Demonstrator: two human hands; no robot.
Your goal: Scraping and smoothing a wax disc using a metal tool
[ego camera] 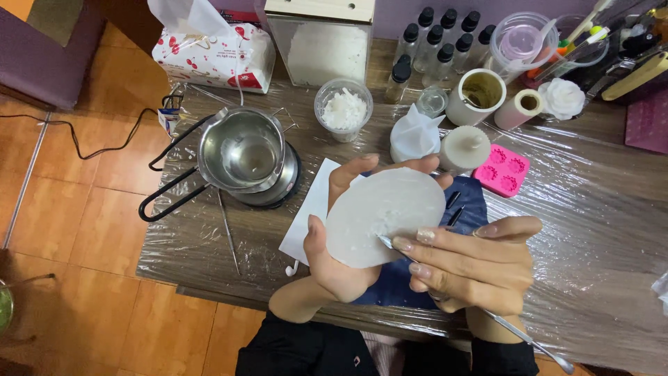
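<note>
Right now, from the head camera, your left hand (334, 257) cups a white wax disc (383, 216) by its rim, above the tabletop (591, 223). Your right hand (473, 261) is closed on a thin metal tool (515, 333), its tip touching the disc's lower edge. The disc looks light, stiff and brittle; hold it by the edges. A steel pot (247, 150) stands to the left.

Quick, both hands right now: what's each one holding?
Left hand: closed around the edge of a round white wax disc.
Right hand: closed on a thin metal tool, tip on the disc.
</note>
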